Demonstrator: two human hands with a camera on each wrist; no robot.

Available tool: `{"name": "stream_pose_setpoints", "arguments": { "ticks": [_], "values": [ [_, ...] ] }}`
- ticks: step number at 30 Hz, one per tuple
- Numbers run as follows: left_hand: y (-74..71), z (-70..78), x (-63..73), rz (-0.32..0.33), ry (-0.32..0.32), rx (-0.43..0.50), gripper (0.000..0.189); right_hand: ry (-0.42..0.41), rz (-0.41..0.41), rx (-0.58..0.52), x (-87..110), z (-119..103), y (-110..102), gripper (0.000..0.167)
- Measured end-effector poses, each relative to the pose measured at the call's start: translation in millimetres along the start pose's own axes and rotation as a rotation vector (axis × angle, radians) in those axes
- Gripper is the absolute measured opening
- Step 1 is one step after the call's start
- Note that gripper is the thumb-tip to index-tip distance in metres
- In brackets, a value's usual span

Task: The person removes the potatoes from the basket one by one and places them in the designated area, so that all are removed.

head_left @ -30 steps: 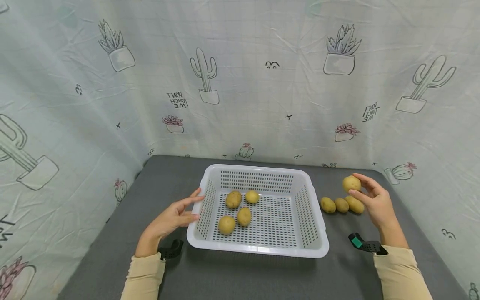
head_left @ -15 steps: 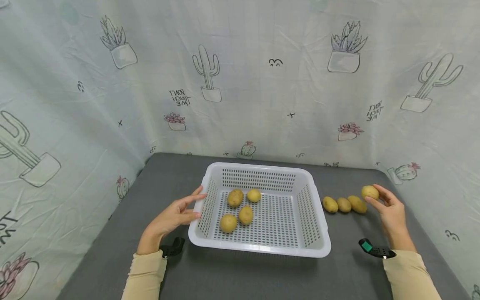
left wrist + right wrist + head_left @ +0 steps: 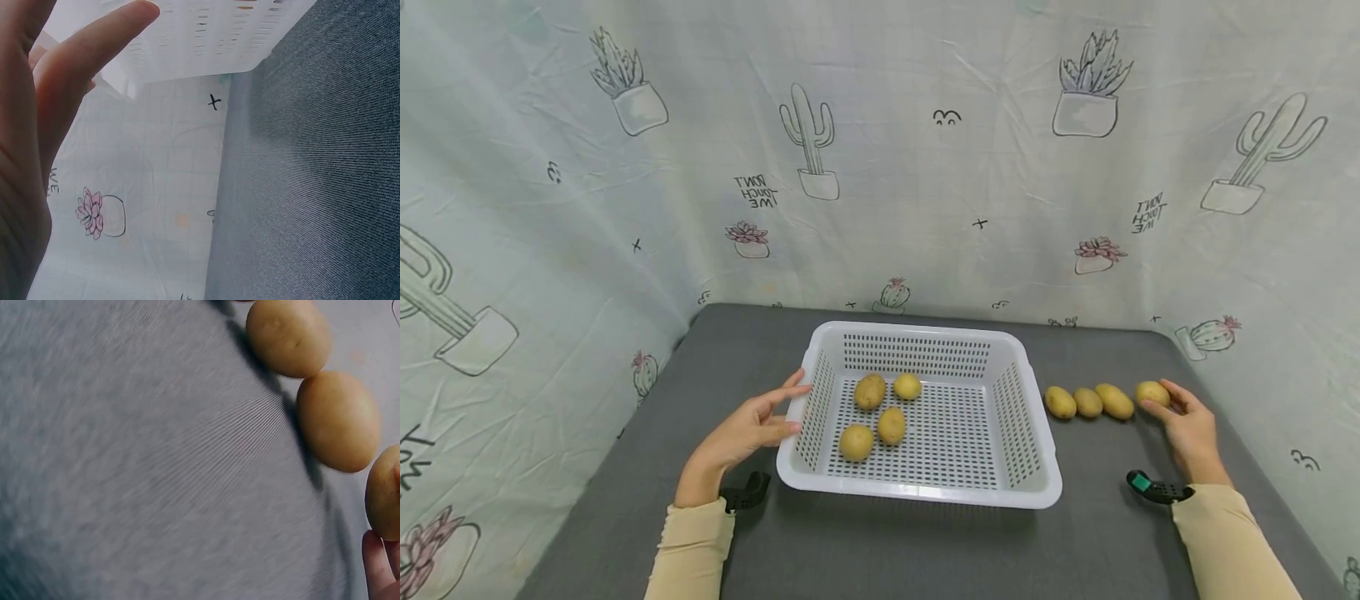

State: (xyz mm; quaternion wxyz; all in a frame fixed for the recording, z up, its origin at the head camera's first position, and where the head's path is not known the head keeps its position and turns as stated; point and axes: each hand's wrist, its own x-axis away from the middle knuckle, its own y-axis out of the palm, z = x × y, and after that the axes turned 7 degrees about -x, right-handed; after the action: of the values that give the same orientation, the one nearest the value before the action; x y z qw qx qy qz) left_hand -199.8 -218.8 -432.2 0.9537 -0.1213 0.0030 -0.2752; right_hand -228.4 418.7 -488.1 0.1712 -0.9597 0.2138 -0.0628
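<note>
My right hand (image 3: 1191, 429) pinches a yellow potato (image 3: 1150, 392) between thumb and fingers, low at the right end of a row of potatoes. In the right wrist view this potato (image 3: 380, 494) is beside another potato (image 3: 337, 422); whether it bears on the cloth I cannot tell. My left hand (image 3: 741, 433) touches the left rim of a white perforated plastic basket (image 3: 917, 493), its fingers fairly straight. Its thumb lies along the basket's outer wall (image 3: 200, 44) in the left wrist view. Several potatoes (image 3: 891, 426) lie in the basket's left half.
To the right of the basket, three potatoes (image 3: 1087, 403) lie in a row on the dark grey cloth-covered table (image 3: 880, 550). Behind the table hangs a pale curtain (image 3: 910, 208) printed with cacti. A black wrist strap (image 3: 1157, 490) sits on the right wrist.
My right hand has carried its potato rightward and down, from above the row to the row's right end. The left hand stays at the basket's rim.
</note>
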Motion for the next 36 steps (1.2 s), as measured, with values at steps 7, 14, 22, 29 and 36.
{"name": "stream_pose_setpoints", "arguments": {
  "ticks": [7,14,22,29,36],
  "values": [
    [0.7,-0.8,1.3,-0.004,0.001,0.003,0.066,0.015,-0.019,0.057,-2.6,10.1,1.2,0.070],
    [0.3,0.0,1.5,0.004,-0.001,0.006,0.065,-0.050,-0.119,0.115,-3.2,10.8,-1.0,0.075],
    [0.9,3.1,0.2,0.010,-0.011,-0.007,0.065,-0.021,-0.151,0.131,-4.2,11.9,-2.8,0.078],
    [1.1,1.8,-2.2,0.005,0.004,-0.010,0.066,0.007,-0.192,0.107,-5.2,9.8,-7.5,0.083],
    [-1.0,-3.7,0.3,-0.018,0.009,-0.009,0.064,-0.018,-0.173,0.063,1.5,9.1,-9.5,0.081]
  ]
}}
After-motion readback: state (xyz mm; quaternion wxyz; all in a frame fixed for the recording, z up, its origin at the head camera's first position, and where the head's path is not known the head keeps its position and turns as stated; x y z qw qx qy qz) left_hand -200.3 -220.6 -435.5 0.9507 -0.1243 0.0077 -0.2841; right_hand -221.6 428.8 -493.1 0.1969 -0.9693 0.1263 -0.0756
